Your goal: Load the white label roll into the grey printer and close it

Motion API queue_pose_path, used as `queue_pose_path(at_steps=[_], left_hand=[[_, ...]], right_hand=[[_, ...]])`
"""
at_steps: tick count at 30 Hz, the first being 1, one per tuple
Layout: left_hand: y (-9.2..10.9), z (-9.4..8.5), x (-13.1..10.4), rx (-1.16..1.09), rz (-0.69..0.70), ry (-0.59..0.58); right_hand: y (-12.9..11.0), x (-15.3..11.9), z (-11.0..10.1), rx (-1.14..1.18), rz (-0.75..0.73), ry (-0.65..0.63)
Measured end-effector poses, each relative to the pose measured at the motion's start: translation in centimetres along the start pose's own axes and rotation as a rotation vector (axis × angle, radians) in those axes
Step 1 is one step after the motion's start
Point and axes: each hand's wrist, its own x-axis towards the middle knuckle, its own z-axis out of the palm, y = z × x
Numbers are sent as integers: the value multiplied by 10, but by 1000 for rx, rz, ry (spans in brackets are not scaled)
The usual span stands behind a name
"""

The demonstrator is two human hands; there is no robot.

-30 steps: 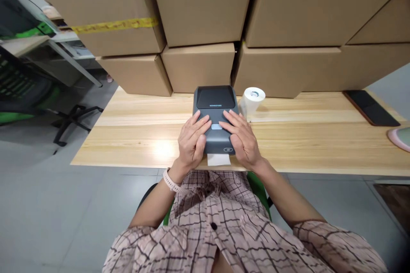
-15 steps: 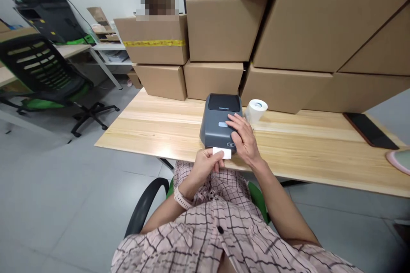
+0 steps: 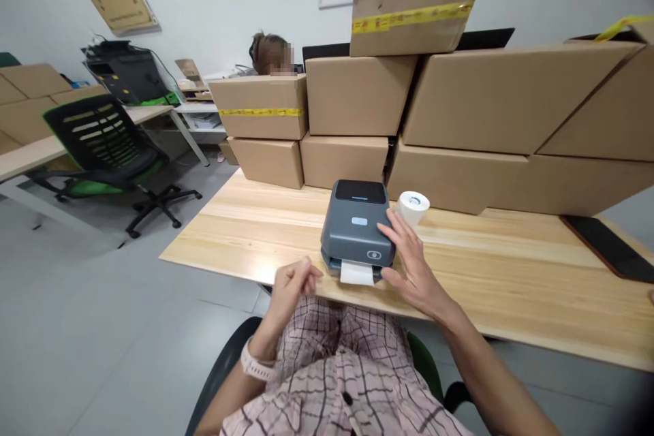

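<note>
A dark grey label printer (image 3: 352, 235) stands near the front edge of the table. White label paper (image 3: 357, 273) sticks out of its front slot. My right hand (image 3: 411, 266) rests against the printer's right side, fingers apart, and holds nothing. To the left of the printer, apart from it and from the paper, is my left hand (image 3: 293, 284). Its fingers are curled together, and nothing shows in them. Just behind my right fingers, a white roll of labels (image 3: 413, 208) stands upright on the table.
Stacked cardboard boxes (image 3: 357, 99) line the back of the wooden table (image 3: 225, 231). At the right lies a dark phone or tablet (image 3: 610, 248). A person's head (image 3: 270, 53) shows behind the boxes. An office chair (image 3: 110, 143) stands at the left.
My left hand has let go of the label paper and moved left. More paper sticks out of the printer. My right hand has slid from the printer's top to its right side. The view has tilted up.
</note>
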Motion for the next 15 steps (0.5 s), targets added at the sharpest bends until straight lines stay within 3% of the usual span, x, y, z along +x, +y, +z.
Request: queue_pose_path(at_steps=[4, 7, 11, 15], left_hand=[[17, -24, 47, 15, 107, 110], [24, -16, 97, 61, 122, 82], [25, 11, 142, 181, 67, -87], [23, 28, 153, 272, 172, -337]], right_hand=[[3, 24, -10, 15, -77, 102], [8, 73, -17, 35, -169, 200], [25, 143, -25, 56, -108, 312], [36, 180, -36, -130, -48, 425]])
